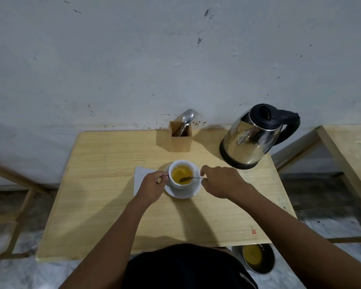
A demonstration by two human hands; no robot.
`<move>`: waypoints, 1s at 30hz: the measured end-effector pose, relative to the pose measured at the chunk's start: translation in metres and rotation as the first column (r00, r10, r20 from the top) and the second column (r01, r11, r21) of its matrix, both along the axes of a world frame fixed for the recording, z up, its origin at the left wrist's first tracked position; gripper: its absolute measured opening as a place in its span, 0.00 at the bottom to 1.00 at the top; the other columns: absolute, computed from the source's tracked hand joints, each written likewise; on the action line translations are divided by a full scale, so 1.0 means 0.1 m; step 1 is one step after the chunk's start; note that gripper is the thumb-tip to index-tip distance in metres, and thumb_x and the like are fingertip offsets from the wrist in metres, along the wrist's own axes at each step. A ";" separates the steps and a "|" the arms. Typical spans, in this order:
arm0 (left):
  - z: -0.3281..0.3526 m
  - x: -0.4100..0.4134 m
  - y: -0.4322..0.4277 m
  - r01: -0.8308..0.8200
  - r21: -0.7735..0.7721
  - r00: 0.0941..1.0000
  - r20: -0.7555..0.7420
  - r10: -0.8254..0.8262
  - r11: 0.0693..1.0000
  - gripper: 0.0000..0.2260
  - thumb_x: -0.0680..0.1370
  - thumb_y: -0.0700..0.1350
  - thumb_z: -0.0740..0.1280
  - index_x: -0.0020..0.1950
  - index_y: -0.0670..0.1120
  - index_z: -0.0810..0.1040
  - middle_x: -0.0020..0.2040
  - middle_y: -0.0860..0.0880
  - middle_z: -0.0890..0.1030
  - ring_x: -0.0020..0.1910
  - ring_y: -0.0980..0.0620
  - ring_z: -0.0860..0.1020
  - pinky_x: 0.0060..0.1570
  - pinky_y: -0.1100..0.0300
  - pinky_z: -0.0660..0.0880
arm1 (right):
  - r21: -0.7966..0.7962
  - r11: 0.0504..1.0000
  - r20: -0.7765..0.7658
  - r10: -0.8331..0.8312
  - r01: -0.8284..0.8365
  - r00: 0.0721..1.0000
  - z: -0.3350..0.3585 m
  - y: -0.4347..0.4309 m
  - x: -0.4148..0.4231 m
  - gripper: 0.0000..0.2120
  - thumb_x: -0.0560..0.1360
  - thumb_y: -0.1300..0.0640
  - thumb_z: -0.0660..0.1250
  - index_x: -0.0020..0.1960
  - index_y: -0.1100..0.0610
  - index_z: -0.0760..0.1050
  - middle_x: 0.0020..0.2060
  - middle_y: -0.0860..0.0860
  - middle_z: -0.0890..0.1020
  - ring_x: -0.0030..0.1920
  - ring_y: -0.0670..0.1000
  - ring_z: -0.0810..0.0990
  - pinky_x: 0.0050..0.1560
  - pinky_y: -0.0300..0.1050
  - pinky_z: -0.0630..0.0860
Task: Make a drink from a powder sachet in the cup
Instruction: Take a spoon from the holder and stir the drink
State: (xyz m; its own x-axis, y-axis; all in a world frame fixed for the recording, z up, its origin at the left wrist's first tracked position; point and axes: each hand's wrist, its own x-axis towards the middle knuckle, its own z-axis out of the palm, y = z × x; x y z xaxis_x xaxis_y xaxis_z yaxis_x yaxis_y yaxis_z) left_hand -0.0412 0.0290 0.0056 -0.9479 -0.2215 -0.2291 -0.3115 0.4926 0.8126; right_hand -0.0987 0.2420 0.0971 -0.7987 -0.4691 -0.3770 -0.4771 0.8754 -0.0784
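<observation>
Bench (113,205) of pale wood carries everything the head camera gives me. Steel kettle (252,136) stands at its far right corner, lid down, well apart from the drink. A wooden holder (180,140) with cutlery sits at the far edge by the wall.

Nearer me, my left hand (152,184) is curled round the cup's handle, partly over a white paper sheet (140,174). My right hand (221,182) pinches the end of the spoon's handle. The white saucer (181,195) lies mid-bench, and the cup (181,185) stands on it, holding yellow liquid. The spoon (188,179) reaches over the rim from the right, its bowl dipped in the drink.

I judge powder and water are both in, so stirring is the step in hand. The next move calls for small, slow circles of the spoon while the left hand steadies the cup on its saucer. After that I would lift the spoon clear without splashing. Whether powder lies undissolved at the bottom, I cannot tell.
</observation>
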 end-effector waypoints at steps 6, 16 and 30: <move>-0.01 -0.01 0.00 0.001 -0.021 1.000 0.024 0.000 1.000 0.10 0.79 0.41 0.63 0.57 0.43 0.80 0.55 0.46 0.83 0.45 0.54 0.75 0.43 0.66 0.67 | 0.088 0.968 -0.130 0.246 -0.236 0.961 0.00 -0.18 -0.13 0.09 0.79 0.53 0.58 0.54 0.51 0.77 0.44 0.50 0.83 0.40 0.54 0.80 0.36 0.45 0.71; -0.01 -0.02 -0.02 0.015 0.003 1.000 0.026 -0.015 1.000 0.10 0.79 0.41 0.64 0.57 0.42 0.81 0.56 0.46 0.82 0.52 0.53 0.76 0.50 0.63 0.68 | 0.193 0.958 -0.277 0.261 -0.213 0.925 0.13 -0.49 -0.33 0.10 0.79 0.56 0.58 0.39 0.53 0.69 0.29 0.48 0.69 0.28 0.50 0.68 0.26 0.42 0.57; -0.02 -0.04 -0.05 0.032 0.035 0.999 0.039 -0.033 0.999 0.10 0.79 0.40 0.63 0.57 0.43 0.81 0.54 0.47 0.83 0.51 0.53 0.78 0.48 0.63 0.69 | 0.105 0.975 -0.183 0.212 -0.196 0.960 0.12 -0.59 -0.33 0.09 0.78 0.50 0.60 0.46 0.52 0.77 0.34 0.48 0.75 0.33 0.50 0.74 0.30 0.42 0.64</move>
